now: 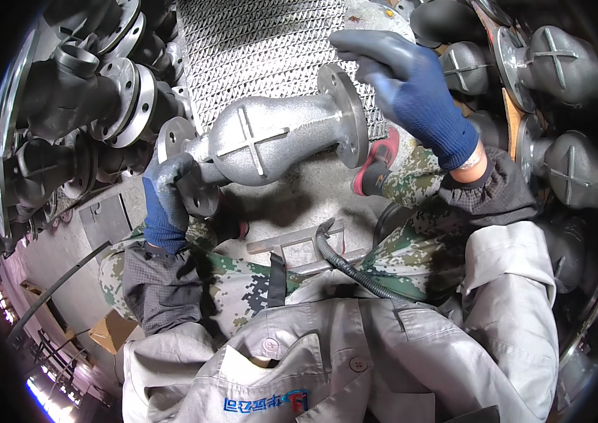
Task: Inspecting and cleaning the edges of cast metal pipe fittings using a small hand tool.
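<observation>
A silvery grey cast-metal valve body (270,134) lies across in front of me, a raised cross on its rounded belly and a round flange at each end. My left hand (166,190), in a blue and grey glove, is closed around its left end by the smaller flange. Above and to the right of the right-hand flange (347,116), my right hand (404,81) is raised in the same kind of glove. Its fingers are stretched out and hold nothing; they look apart from the metal.
A metal mesh surface (256,42) stretches away behind the valve body. Dark flanged valve bodies (73,99) are stacked at left, with more castings (559,67) at right. Below, between my legs, are a metal frame (299,243) and a ribbed hose (344,257).
</observation>
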{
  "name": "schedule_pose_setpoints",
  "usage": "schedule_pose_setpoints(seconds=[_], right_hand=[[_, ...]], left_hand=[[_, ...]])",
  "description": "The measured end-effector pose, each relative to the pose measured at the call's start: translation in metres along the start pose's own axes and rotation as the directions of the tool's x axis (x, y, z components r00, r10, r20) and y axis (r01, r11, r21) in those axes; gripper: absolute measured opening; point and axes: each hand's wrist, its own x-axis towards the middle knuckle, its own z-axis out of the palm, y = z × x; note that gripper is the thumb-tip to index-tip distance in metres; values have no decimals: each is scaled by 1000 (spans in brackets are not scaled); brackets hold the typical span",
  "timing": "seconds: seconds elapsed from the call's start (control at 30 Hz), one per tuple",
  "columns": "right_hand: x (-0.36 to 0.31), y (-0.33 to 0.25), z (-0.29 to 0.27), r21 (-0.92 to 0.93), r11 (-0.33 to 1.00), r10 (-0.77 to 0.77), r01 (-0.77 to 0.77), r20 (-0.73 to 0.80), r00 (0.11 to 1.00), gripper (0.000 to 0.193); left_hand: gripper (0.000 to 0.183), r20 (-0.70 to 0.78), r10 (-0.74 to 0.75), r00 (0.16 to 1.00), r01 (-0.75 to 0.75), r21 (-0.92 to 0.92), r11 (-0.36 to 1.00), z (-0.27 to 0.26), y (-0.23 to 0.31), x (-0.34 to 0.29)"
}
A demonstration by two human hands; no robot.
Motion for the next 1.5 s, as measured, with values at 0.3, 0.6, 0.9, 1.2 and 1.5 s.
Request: schedule_pose_setpoints(seconds=[0.3, 0.6, 0.9, 1.2, 1.5], right_hand=[[-46, -23, -2, 342, 882, 353, -324, -23, 935, 51], [5, -47, 24, 23, 956, 287, -293, 151, 946, 41], [23, -36, 43, -200, 966, 214, -165, 257, 943, 32], [32, -43, 42, -250, 965, 144, -78, 257, 956, 31], [35, -36, 20, -322, 935, -19, 147, 369, 929, 39]], left_hand=[[23, 399, 354, 846, -482, 285, 829, -12, 16, 91], [20, 389, 425, 818, -535, 243, 809, -3, 32, 121], [10, 487, 512, 708, -703, 415, 578, -4, 29, 121], [2, 437, 623, 649, -760, 331, 559, -4, 20, 129], [14, 579, 557, 596, -801, 471, 369, -6, 40, 116]])
